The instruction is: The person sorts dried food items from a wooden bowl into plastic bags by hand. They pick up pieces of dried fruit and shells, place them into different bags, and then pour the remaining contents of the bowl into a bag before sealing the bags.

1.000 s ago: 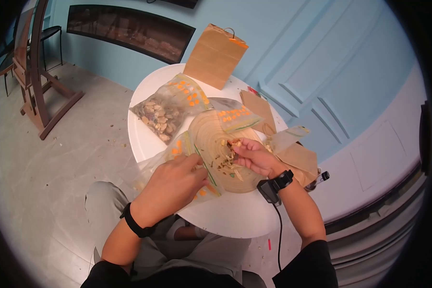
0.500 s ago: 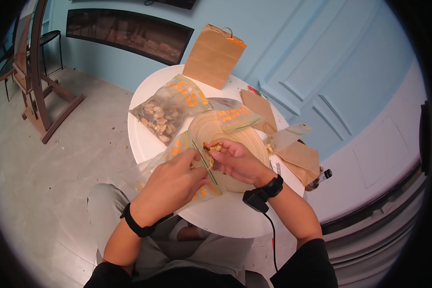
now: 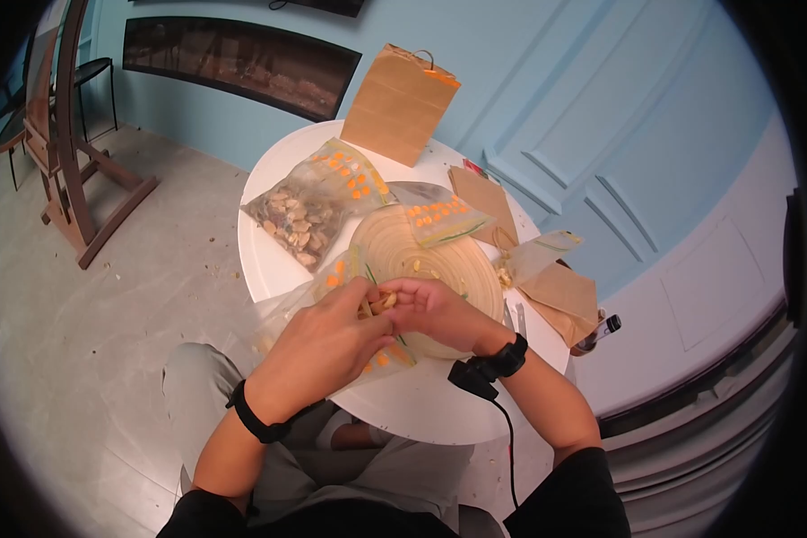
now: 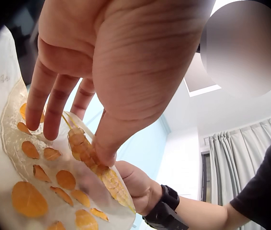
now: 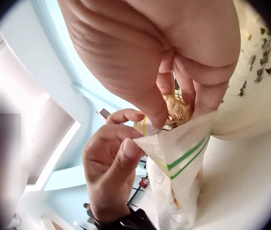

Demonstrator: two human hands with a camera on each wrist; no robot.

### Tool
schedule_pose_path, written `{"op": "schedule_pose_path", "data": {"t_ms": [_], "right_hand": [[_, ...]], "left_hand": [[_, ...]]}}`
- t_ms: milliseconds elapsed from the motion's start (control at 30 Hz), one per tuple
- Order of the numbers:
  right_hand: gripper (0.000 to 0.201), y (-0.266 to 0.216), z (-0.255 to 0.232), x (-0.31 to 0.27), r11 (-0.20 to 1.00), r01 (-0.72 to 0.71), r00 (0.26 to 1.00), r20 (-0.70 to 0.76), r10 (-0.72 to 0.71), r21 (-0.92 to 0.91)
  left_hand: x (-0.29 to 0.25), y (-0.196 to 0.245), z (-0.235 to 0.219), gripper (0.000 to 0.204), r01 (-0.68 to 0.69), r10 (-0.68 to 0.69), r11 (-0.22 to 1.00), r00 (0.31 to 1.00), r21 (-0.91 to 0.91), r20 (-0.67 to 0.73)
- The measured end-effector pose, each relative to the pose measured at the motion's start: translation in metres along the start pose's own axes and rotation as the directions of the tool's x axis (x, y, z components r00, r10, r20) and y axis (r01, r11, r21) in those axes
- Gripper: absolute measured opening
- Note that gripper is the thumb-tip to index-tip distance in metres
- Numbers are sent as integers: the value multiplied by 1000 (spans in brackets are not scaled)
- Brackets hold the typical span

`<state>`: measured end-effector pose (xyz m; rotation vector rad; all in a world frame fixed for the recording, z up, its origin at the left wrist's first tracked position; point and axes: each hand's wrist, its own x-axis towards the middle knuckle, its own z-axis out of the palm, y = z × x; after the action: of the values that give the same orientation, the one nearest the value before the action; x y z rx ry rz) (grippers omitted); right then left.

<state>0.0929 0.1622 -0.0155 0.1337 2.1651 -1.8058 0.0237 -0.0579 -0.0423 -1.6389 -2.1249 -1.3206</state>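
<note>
The clear zip bag (image 3: 350, 309) with orange dots sits at the near edge of the white table (image 3: 421, 403). Left hand (image 3: 323, 345) pinches its rim open, thumb and fingers clamped on the plastic. Right hand (image 3: 430, 309) has its grip curled around a clump of nut bits (image 5: 176, 110) right at the opening, beside the round wooden board (image 3: 439, 260).

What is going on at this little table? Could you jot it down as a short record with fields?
Setting: round white table by a blue wall
Left hand: pinches open the mouth of a clear zip bag with orange dots
Right hand: holds a clump of nut shells at the bag's mouth
Under the hands: round wooden board with a few scraps on it
Nearby: fuller bag of nuts, upright brown paper bag
</note>
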Motion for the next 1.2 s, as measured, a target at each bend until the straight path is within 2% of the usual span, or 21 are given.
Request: {"op": "schedule_pose_path", "data": {"t_ms": [100,200,300,400,500,600,700,800,867,1000,1100,1200], "right_hand": [[37,1,3,-3,981,107,994,18,-105,-164],[34,-12,-2,-9,982,18,1000,-1,-19,-188],[32,-17,-6,-12,980,-14,999,-33,7,-197],[34,-12,-11,-18,961,26,997,80,-4,-275],[34,-15,-9,-23,963,-11,994,104,40,-268],[34,-17,-11,-21,991,24,999,42,-19,-129],[33,-22,-7,-25,983,-11,1000,-4,11,-183],[30,-21,-3,-23,930,56,996,-48,-78,-363],[28,-23,-4,-23,911,35,989,-119,-92,-410],[25,-21,-14,-16,806,-96,917,-366,-156,-584],[26,13,-48,-5,660,-146,860,-424,-283,-737],[31,20,-61,0,614,-220,884,-421,-202,-758]], "left_hand": [[0,0,1,14,-1,1,1000,1000,-9,7],[1,-1,1,15,-7,7,1000,1000,0,9],[1,-2,-1,14,-4,4,1000,1000,4,16],[0,-4,1,13,-23,23,1000,1000,-5,-16],[0,-4,1,12,-41,42,999,998,5,-41],[-1,-3,-2,12,-17,17,1000,1000,0,-15],[-1,-2,-3,11,-15,14,1000,999,-13,-49],[-1,-2,-3,11,-16,15,1000,998,-20,-59],[-1,-3,-4,12,-23,22,1000,998,-11,-55],[-2,-3,-8,12,-19,19,1000,998,7,-64],[-4,-7,-12,12,-16,18,1000,995,19,-95],[-4,-8,-14,11,-12,14,1000,995,24,-99]]}}
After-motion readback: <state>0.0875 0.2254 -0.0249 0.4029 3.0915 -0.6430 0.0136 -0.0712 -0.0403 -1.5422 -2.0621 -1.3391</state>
